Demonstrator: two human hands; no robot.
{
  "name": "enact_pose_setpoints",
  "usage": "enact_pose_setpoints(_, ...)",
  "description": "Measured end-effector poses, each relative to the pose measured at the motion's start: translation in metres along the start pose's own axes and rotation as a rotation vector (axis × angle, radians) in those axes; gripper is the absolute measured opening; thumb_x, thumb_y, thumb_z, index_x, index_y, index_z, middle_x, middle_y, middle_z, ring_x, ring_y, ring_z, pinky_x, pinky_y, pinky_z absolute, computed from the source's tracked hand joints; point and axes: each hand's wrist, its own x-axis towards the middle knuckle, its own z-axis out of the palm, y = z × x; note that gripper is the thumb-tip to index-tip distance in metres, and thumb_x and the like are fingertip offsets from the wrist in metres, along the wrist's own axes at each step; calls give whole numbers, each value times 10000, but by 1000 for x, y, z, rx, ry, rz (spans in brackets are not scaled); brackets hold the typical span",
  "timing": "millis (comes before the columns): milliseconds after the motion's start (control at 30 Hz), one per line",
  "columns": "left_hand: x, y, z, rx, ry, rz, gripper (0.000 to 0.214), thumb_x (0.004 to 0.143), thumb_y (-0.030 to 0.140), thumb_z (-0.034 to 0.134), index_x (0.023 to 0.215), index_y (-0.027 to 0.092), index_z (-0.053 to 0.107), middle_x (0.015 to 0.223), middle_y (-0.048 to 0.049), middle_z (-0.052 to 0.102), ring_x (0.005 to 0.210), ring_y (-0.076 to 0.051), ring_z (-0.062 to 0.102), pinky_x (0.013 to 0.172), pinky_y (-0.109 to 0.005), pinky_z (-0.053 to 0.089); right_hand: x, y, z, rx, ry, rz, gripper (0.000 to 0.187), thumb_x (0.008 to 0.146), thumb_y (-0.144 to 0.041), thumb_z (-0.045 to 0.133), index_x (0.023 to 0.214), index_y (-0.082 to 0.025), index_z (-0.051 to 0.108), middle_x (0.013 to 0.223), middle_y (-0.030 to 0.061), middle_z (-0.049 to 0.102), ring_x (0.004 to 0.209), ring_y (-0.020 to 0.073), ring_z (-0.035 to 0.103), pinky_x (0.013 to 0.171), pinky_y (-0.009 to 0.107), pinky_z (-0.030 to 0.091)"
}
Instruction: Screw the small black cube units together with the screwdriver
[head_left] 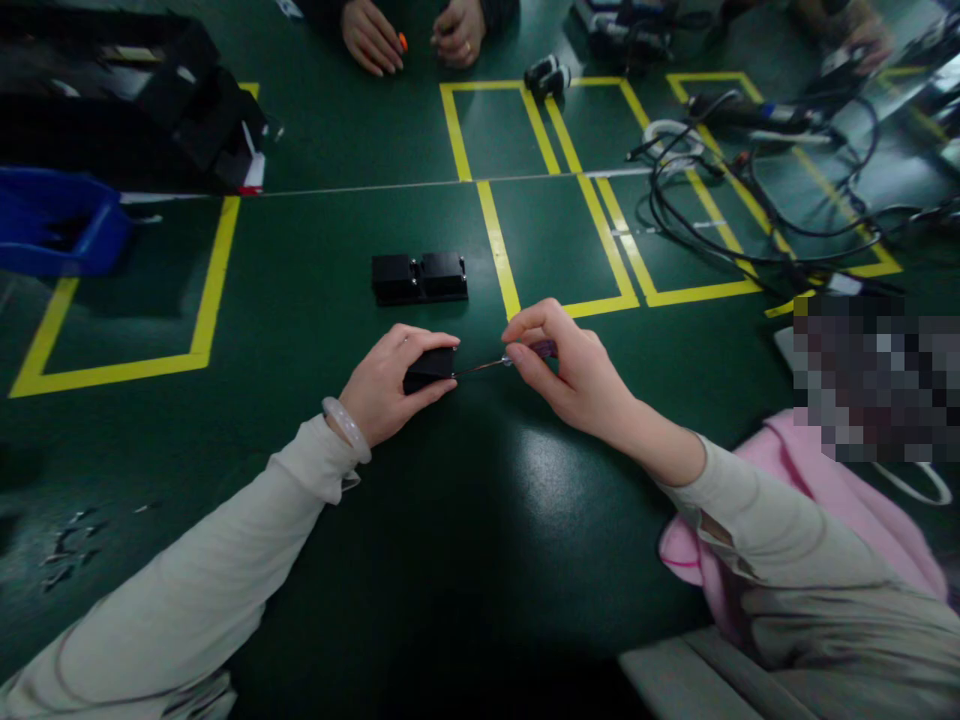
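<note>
Pinched between the thumb and fingers of my left hand is a small black block, held on the green tabletop. My right hand grips a screwdriver by its dark handle. The thin shaft points left, and its tip meets the block's right side, where a small shiny spot, perhaps a screw, shows. Just beyond my left hand lies a pair of similar black blocks side by side, with small shiny screws on them. My fingers cover part of the held block.
Small metal pieces lie at the left. A blue bin and black crates stand at the back left. Cables tangle at the right, above a pink cloth. Another person's hands rest across the table.
</note>
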Motion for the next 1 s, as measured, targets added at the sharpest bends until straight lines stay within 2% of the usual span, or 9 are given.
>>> enact_pose_setpoints(133, -1, -1, 0, 11, 7, 4, 395, 925, 342, 635, 1291, 208, 572, 1197, -72, 590, 1129, -241, 583, 1000, -408, 480, 0, -1, 0, -24, -3, -8, 122, 957, -176, 495, 1076, -200, 492, 833, -20, 574, 697, 97, 600, 646, 225, 455)
enact_pose_setpoints(233, -1, -2, 0, 8, 5, -2, 402, 924, 348, 637, 1296, 212, 571, 1200, -71, 589, 1133, -243, 581, 1000, -406, 481, 0, -1, 0, -32, -15, -8, 44, 969, -230, 520, 995, -194, 519, 815, -13, 581, 692, 97, 606, 619, 222, 442)
enact_pose_setpoints(300, -1, -2, 0, 6, 2, -9, 401, 924, 351, 634, 1297, 216, 572, 1200, -70, 588, 1136, -245, 580, 1002, -407, 481, 0, 0, 0, -27, -17, 0, 76, 980, -265, 522, 954, -194, 525, 804, -13, 585, 681, 93, 605, 606, 219, 435)
enact_pose_setpoints(500, -1, -2, 0, 7, 5, -9, 402, 922, 358, 639, 1292, 215, 576, 1196, -73, 585, 1129, -243, 583, 1000, -413, 483, -1, 1, 1, -34, 12, -14, 102, 962, -196, 508, 1063, -199, 524, 850, -8, 593, 732, 99, 605, 650, 226, 459)
enact_pose_setpoints(600, -1, -2, 0, 1, 6, -6, 403, 922, 355, 638, 1293, 212, 576, 1195, -76, 585, 1126, -245, 583, 997, -417, 487, -1, 1, 0, -32, -3, -18, 50, 970, -230, 522, 997, -191, 536, 816, -11, 597, 689, 91, 599, 620, 218, 447)
enact_pose_setpoints(700, -1, -1, 0, -4, 7, -8, 394, 922, 351, 635, 1288, 217, 577, 1189, -73, 590, 1124, -246, 585, 1000, -426, 488, -1, 0, -1, -31, -16, -7, 84, 979, -259, 524, 931, -191, 536, 767, -21, 589, 629, 79, 580, 574, 208, 420)
enact_pose_setpoints(800, 0, -1, 0, -3, 9, -2, 398, 919, 347, 641, 1287, 209, 579, 1189, -76, 591, 1124, -245, 585, 1000, -423, 487, -1, 1, 0, -22, -1, -12, 41, 976, -228, 512, 984, -195, 533, 793, -20, 583, 636, 76, 575, 587, 210, 427)
enact_pose_setpoints(900, 0, -2, 1, 1, 9, -4, 408, 917, 347, 648, 1294, 208, 576, 1199, -79, 590, 1130, -244, 581, 1002, -420, 485, -2, 1, 0, 1, 16, -18, 113, 958, -188, 507, 1070, -200, 518, 822, -21, 572, 669, 84, 578, 633, 220, 456)
enact_pose_setpoints(1000, -1, -2, 1, 0, 6, -11, 410, 916, 343, 647, 1296, 208, 575, 1198, -82, 590, 1125, -244, 585, 998, -423, 488, -1, 2, 1, 11, 2, 0, 74, 965, -218, 517, 1037, -202, 519, 803, -26, 571, 663, 82, 573, 635, 220, 453)
